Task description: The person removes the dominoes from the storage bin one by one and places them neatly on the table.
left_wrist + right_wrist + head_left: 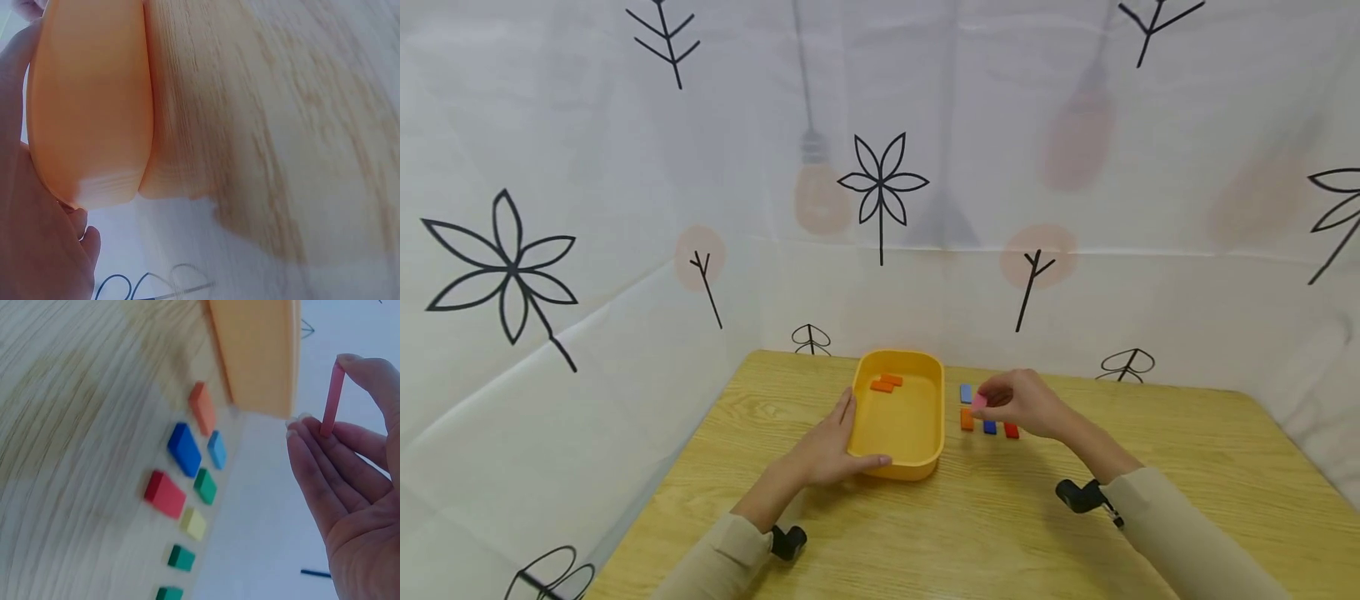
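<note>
A yellow plastic bin (941, 417) stands on the table, with a few flat orange blocks (882, 387) lying inside near its far end. My left hand (826, 448) holds the bin at its near left corner, fingers along the left wall and thumb over the front rim. Between thumb and fingertips, my right hand (1024, 403) pinches a thin pink block (333, 400). This hand is just right of the bin, above several blocks on the table: light blue (966, 393), orange (967, 419), dark blue (184, 450) and red (165, 494).
Further blocks continue the rows in the right wrist view: a green one (205, 486), a pale yellow one (193, 524) and another green one (181, 557). Behind the wooden table (1000, 525) hangs a white cloth (940, 300) printed with plants and lamps.
</note>
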